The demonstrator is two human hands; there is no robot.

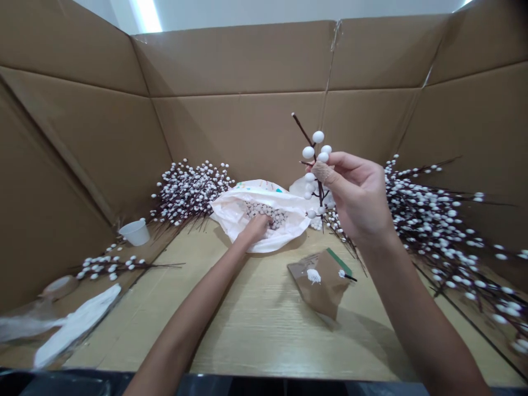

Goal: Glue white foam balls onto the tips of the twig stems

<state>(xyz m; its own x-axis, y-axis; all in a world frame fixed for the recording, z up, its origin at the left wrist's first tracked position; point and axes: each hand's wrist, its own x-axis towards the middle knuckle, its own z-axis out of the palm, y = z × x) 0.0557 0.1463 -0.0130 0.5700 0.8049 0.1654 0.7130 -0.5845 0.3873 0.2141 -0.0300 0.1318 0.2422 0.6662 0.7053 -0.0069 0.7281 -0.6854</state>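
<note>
My right hand [355, 193] is raised and pinches a thin dark twig with white round berries [315, 159], held upright; a bandage wraps one fingertip. My left hand [256, 227] reaches into an open white plastic bag [237, 212] full of small whitish beads [264, 209], fingers curled among them; what they hold is hidden.
Bundles of white-berried branches lie at the back left [187, 190], along the right side [445, 231] and one at the left [109, 265]. A white cup [135, 232], a brown cardboard piece [322, 280] and clear plastic [61, 324] lie on the wooden table. Cardboard walls [247, 82] enclose the space.
</note>
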